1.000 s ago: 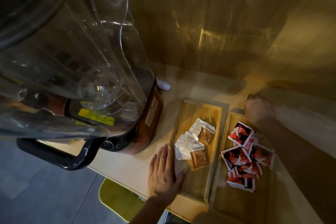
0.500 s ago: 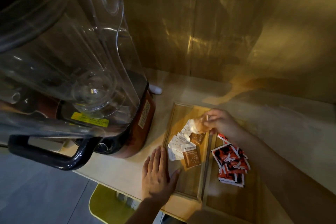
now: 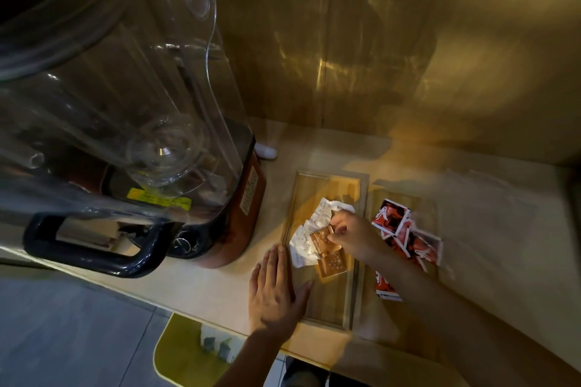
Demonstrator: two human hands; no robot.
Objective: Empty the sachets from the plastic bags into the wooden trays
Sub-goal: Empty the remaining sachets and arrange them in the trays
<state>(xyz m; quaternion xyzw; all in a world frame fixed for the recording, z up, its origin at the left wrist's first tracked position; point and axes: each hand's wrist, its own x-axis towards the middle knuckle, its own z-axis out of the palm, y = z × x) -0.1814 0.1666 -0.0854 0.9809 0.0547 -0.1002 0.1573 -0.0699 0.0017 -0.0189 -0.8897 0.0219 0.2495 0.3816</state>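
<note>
Two wooden trays lie side by side on the counter. The left tray (image 3: 327,305) holds a heap of white and brown sachets (image 3: 309,245). Red, black and white sachets (image 3: 408,232) lie piled in the right tray (image 3: 405,317). My left hand (image 3: 276,289) rests flat, fingers spread, on the counter at the left tray's near left edge, thumb on the tray. My right hand (image 3: 352,234) reaches across into the left tray, fingers pinched on a brown sachet (image 3: 323,237) in the heap. No plastic bag is clearly visible.
A large blender with a clear jar (image 3: 103,97), black handle (image 3: 91,248) and red-brown base (image 3: 242,223) stands close on the left of the trays. A wooden wall (image 3: 361,41) rises behind. A yellow-green stool (image 3: 185,352) sits below the counter edge.
My right hand has moved from the far end of the right tray leftwards into the left tray and pinched the white and brown sachets. The left hand has stayed flat.
</note>
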